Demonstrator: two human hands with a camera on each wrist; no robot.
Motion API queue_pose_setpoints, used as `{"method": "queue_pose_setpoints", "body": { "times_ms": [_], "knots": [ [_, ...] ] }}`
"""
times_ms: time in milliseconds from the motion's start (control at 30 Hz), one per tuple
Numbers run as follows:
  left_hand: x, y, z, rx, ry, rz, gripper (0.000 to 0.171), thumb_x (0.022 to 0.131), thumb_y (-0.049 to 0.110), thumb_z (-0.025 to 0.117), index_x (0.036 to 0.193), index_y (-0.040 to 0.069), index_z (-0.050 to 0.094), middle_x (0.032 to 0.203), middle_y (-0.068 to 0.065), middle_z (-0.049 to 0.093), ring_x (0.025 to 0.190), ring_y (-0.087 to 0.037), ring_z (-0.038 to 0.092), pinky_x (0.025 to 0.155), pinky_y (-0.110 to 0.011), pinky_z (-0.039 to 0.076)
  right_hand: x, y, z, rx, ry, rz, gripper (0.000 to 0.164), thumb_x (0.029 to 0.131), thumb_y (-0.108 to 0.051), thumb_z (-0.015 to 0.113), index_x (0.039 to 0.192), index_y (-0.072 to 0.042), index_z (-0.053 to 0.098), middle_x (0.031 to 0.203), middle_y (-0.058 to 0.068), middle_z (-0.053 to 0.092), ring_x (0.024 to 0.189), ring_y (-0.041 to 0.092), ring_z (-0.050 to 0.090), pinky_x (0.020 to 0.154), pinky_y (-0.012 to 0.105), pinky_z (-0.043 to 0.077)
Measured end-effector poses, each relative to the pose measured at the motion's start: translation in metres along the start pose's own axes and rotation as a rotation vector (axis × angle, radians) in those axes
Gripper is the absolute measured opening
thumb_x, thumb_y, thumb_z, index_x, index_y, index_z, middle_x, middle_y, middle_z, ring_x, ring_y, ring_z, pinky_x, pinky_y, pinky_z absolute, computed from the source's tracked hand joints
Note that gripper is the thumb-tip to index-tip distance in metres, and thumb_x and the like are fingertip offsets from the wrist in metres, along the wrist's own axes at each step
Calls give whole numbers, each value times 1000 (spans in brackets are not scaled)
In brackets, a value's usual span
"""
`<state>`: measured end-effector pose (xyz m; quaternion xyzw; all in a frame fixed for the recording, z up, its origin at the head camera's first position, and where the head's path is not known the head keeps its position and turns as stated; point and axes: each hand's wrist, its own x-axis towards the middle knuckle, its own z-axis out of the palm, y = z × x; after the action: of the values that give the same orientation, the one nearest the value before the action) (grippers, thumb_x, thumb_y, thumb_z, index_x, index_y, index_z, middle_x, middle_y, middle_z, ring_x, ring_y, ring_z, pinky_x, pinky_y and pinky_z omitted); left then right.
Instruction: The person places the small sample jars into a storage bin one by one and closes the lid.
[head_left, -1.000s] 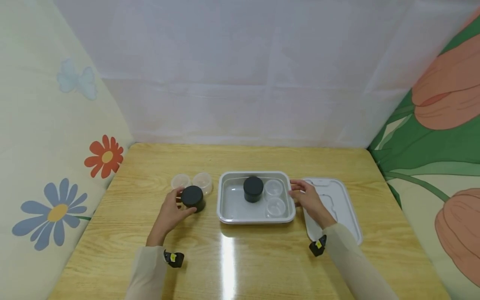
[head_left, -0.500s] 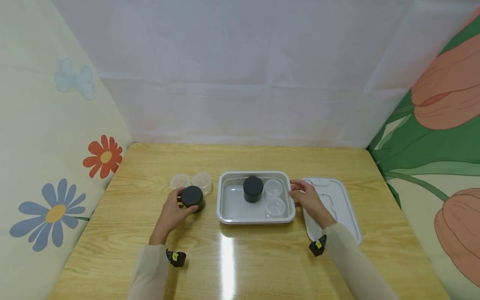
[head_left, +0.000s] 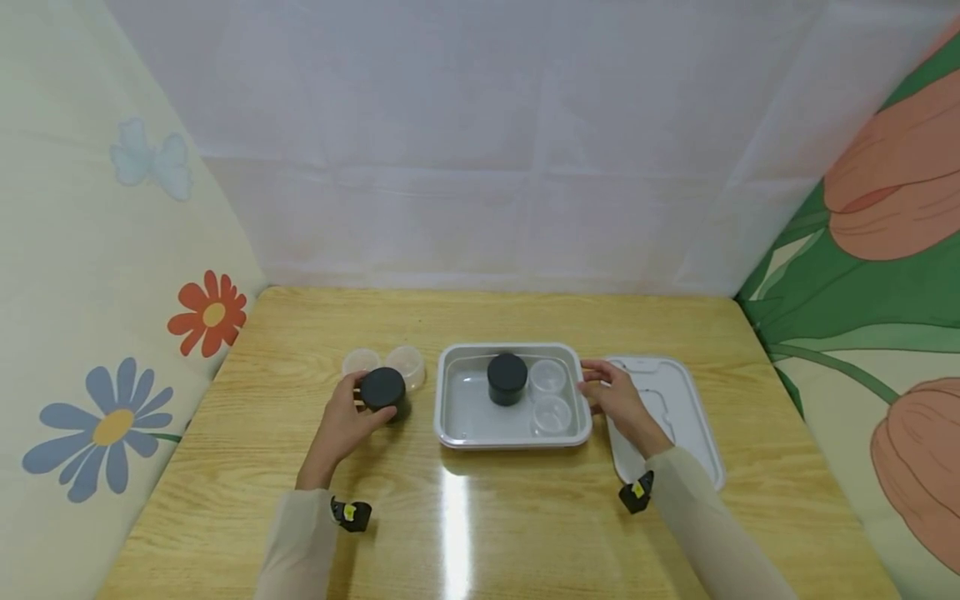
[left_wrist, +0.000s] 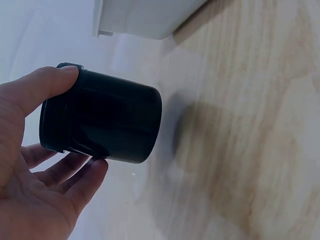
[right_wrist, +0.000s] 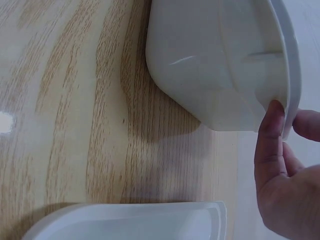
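My left hand point(head_left: 347, 425) grips a round black lidded jar point(head_left: 383, 388), thumb on the lid's side and fingers on the opposite side. In the left wrist view a gap shows between the jar point(left_wrist: 117, 117) and its shadow on the table, so it hangs just above the wood. With thumb and fingers my right hand point(head_left: 617, 402) pinches the right rim of a white rectangular container point(head_left: 461, 417). The thumb lies on one side of the rim point(right_wrist: 292, 75), the fingers under it. Inside the container stand a second black jar point(head_left: 507, 379) and two clear round cups point(head_left: 551, 414).
Two clear round cups point(head_left: 406, 367) stand on the wooden table point(head_left: 540, 525) just behind the held jar. A white lid point(head_left: 690, 417) lies flat to the container's right, partly under my right forearm. A white cloth point(head_left: 480, 208) hangs behind the table, with patterned cloths at the sides.
My left hand has raised the black jar slightly from where it was. The right hand and the container have stayed in place.
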<state>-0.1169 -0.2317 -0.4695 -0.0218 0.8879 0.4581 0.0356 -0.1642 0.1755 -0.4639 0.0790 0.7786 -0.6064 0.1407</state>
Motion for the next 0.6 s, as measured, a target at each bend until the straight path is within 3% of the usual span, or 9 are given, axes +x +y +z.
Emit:
{"method": "queue_pose_setpoints", "body": {
  "times_ms": [600],
  "knots": [
    [0,22,-10,3,11,64,71,83,18,74,138,-4,35,126,-24,49,113,-35,50,92,-50,48,1,2,-1,-6,1,-4,47,91,-4,57,137,2,45,115,16,53,80,6,54,59,26,53]
  ]
}}
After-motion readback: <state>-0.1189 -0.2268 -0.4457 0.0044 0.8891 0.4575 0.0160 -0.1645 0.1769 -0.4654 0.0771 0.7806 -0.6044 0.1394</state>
